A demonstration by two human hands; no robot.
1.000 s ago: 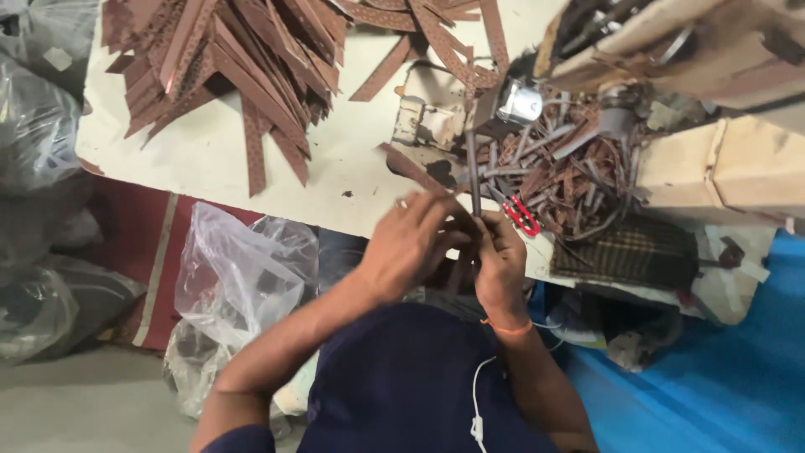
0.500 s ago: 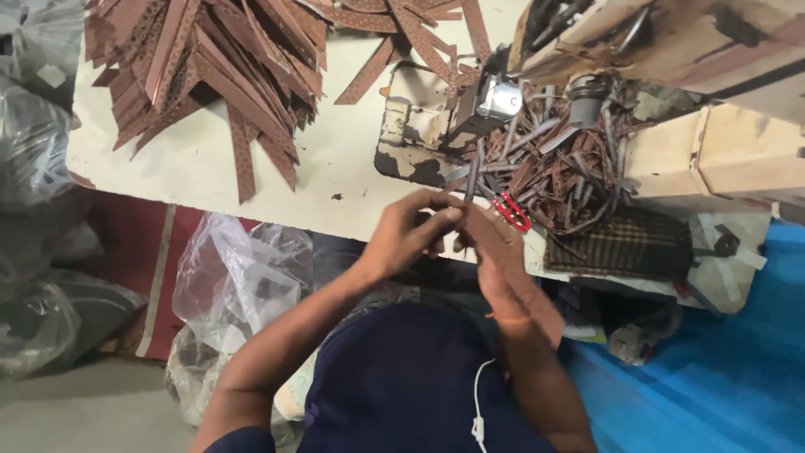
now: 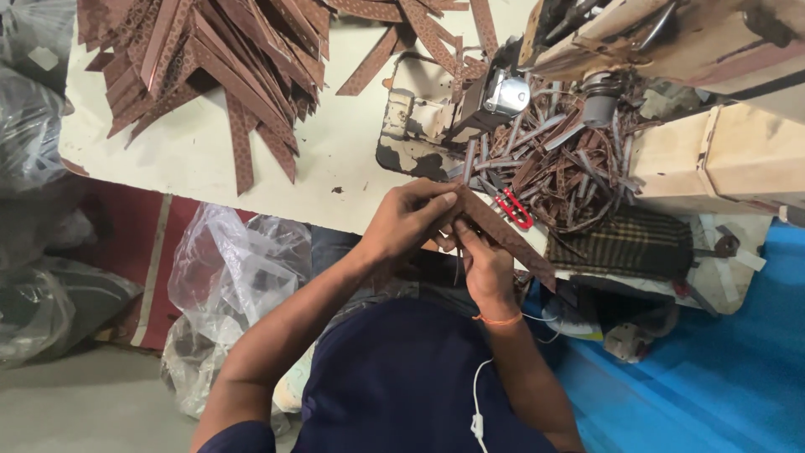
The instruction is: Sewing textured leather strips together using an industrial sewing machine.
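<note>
My left hand [image 3: 408, 220] and my right hand [image 3: 484, 262] meet at the table's near edge, both gripping one long brown patterned strap [image 3: 510, 237]. The strap runs from my left fingertips down to the right, past my right hand. My left fingers pinch its upper end; my right hand holds it from below. A red-handled snipper [image 3: 514, 208] lies on the table just beyond my right hand.
A large pile of brown straps [image 3: 210, 59] covers the white table [image 3: 335, 151] at the far left. A sewing machine [image 3: 671, 50] stands at the right with a heap of cut strips [image 3: 570, 159] beneath it. A checked cloth [image 3: 620, 246] and clear plastic bags [image 3: 226, 268] lie nearby.
The strap has swung from pointing up-left to running down to the right. Both hands have stayed together at the table edge, shifting their grip along it.
</note>
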